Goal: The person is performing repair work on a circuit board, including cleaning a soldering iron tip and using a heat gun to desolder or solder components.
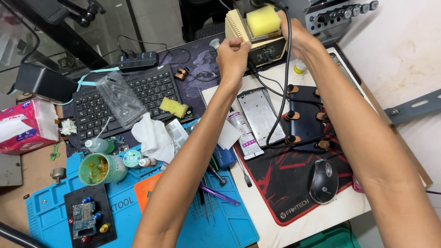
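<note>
- Nearest, on the blue work mat (50,206), a small black holder plate (89,213) clamps a circuit board (83,214) between coloured knobs.
- Just beyond stands a green cup (97,168) with yellowish residue inside; beside it are a small dropper bottle (146,162) and a crumpled white cloth (154,135).
- To the right a black mouse (324,180) sits on a red-and-black pad (285,183), with a bare silver phone frame (261,115) and a clamped dark phone (307,118) farther up.
- At the back, both hands meet at the beige soldering station (257,43), which has a yellow sponge (263,20) on top.
- The left hand (233,57) is clenched against the station's front left corner; what it pinches I cannot tell.
- The right hand (296,34) curls round the station's right side by the black cable (287,69); its fingertips are hidden.
- The station looks boxy, rigid and fairly heavy, best gripped by its two sides; the sponge is soft and loose.
</note>
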